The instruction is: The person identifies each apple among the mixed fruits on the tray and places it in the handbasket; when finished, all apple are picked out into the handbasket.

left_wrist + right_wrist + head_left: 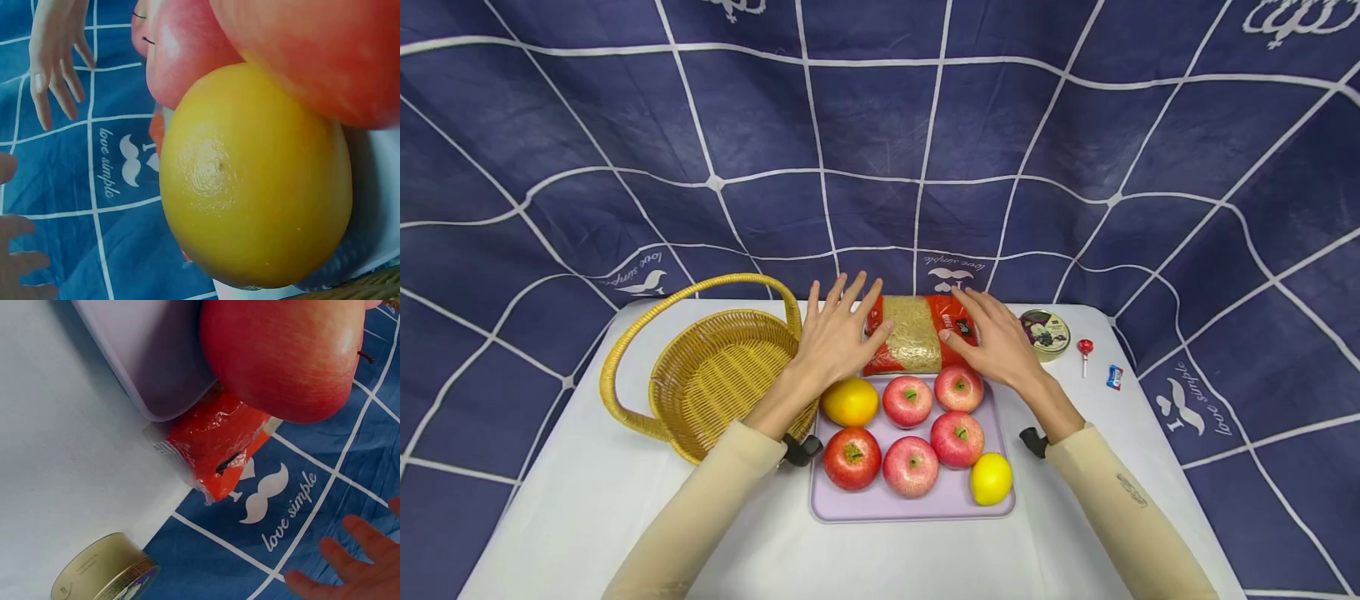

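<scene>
My left hand (842, 333) reaches over the left end of a red packet with a clear middle full of small yellow grains (910, 333). Its fingers are spread and straight, and it holds nothing. Over the packet's right end is my right hand (1000, 342), fingers extended and likewise holding nothing. Whether either hand touches the packet cannot be told. In the right wrist view, fingers of the right hand (362, 565) appear at lower right, apart from the packet (215, 447). The left wrist view shows fingertips of the left hand (25, 262) at its left edge, beside a large orange-yellow fruit (256, 181).
A lilac tray (880, 508) in front of the packet bears several apples (910, 467), a red pomegranate (852, 458) and a lemon (991, 479). Left stands a handled wicker basket (670, 375). Rightward lie a round tin (1045, 333), a red lollipop (1085, 347) and a small wrapped sweet (1115, 377).
</scene>
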Demonstrator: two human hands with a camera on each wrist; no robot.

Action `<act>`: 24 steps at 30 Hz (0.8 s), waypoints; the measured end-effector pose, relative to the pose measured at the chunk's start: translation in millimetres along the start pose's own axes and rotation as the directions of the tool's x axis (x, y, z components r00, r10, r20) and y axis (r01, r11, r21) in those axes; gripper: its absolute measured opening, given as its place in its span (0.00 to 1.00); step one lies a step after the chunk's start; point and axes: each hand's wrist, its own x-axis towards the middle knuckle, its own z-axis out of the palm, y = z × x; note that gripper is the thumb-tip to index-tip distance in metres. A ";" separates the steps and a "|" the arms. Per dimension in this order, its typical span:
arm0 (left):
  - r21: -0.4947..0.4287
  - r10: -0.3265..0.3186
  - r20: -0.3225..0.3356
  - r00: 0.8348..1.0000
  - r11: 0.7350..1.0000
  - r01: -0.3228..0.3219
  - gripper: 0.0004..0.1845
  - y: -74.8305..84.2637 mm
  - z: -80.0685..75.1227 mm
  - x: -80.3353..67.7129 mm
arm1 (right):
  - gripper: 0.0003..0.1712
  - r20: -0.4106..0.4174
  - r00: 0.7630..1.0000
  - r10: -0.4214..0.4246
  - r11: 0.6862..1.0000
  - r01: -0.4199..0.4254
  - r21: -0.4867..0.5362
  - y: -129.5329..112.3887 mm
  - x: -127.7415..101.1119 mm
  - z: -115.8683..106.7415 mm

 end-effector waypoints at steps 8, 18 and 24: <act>-0.044 0.043 -0.080 0.996 0.998 -0.046 0.38 -0.6 -15.4 -20.6 | 0.44 0.072 0.997 -0.001 0.994 -0.007 0.109 2.4 -12.9 -3.7; -0.151 0.087 -0.304 0.949 0.979 -0.138 0.35 -11.2 -49.9 -57.7 | 0.43 0.180 0.981 -0.076 0.974 0.034 0.225 13.9 -30.2 -1.3; -0.190 0.083 -0.499 0.863 0.961 -0.202 0.32 -23.8 -69.9 -78.0 | 0.45 0.216 0.972 -0.088 0.958 0.023 0.287 23.2 -38.9 5.0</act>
